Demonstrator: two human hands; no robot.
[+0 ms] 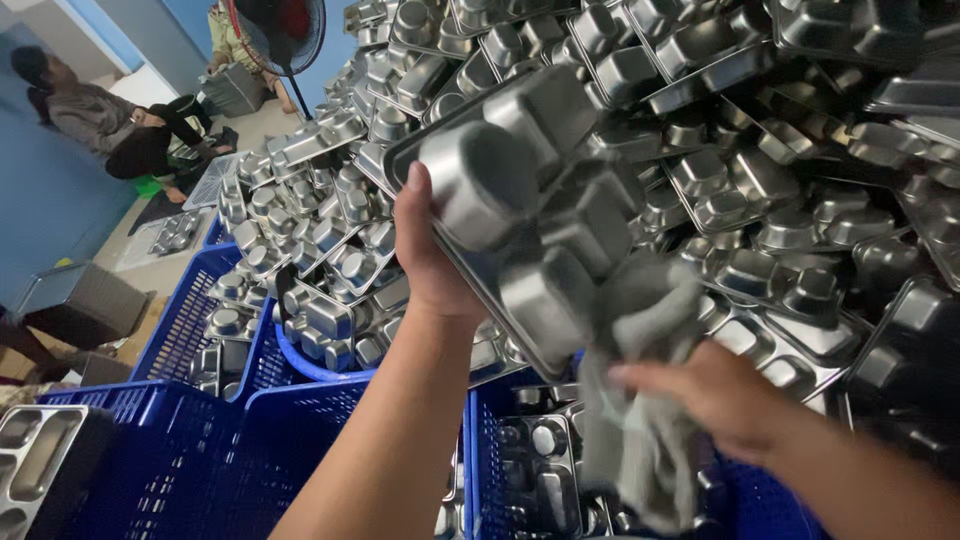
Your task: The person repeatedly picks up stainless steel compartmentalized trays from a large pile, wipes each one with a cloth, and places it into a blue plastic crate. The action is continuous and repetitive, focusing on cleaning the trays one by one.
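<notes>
Right hand (720,395), fingers bunching grey cloth (640,400) against steel compartment tray (540,210); left hand (430,250) fingers clamp its rim, tilting underside up for wiping.

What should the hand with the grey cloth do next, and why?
Probably rub the cloth up across the tray. The left hand holds the tray's bottom side up, and the right hand presses the cloth only at its lower corner, so the rest looks unwiped.

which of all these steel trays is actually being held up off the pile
The compartment tray gripped at its edge by the left hand, underside facing the camera. The right hand presses a grey cloth against it; the others lie heaped.
</notes>
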